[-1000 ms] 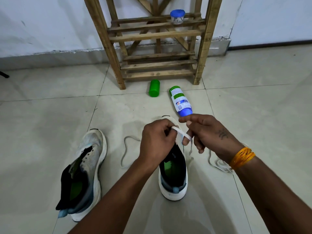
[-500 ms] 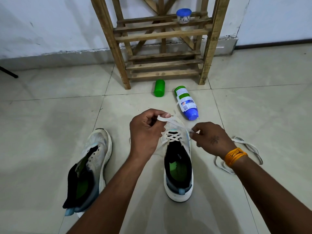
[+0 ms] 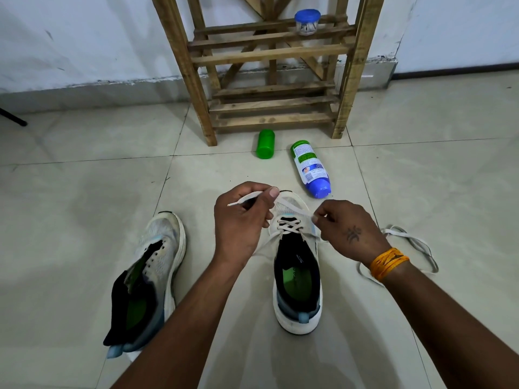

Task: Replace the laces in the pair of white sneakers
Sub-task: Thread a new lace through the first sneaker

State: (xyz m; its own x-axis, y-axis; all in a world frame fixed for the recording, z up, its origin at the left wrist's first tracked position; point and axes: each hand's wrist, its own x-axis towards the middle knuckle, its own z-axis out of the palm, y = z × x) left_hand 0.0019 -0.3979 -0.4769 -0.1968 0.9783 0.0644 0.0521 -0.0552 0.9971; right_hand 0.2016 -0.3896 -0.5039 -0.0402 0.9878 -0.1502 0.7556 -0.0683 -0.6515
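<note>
Sneaker, unlaced (image 3: 153,279), lies slumped on its side on the floor tiles at far left; next over, left hand (image 3: 241,220) pinches the tip end of the white lace (image 3: 289,226) above the toe of the upright sneaker (image 3: 297,276), where only the lowest eyelets are crossed, and right hand (image 3: 348,231) pinches the other run at the eyelet edge, its slack trailing in loops on the floor to the right. Risk, as I judge it: uneven pulling could leave one end short or drag a crossing loose, a flat lace may twist going through, and the trailing loops could snag.
</note>
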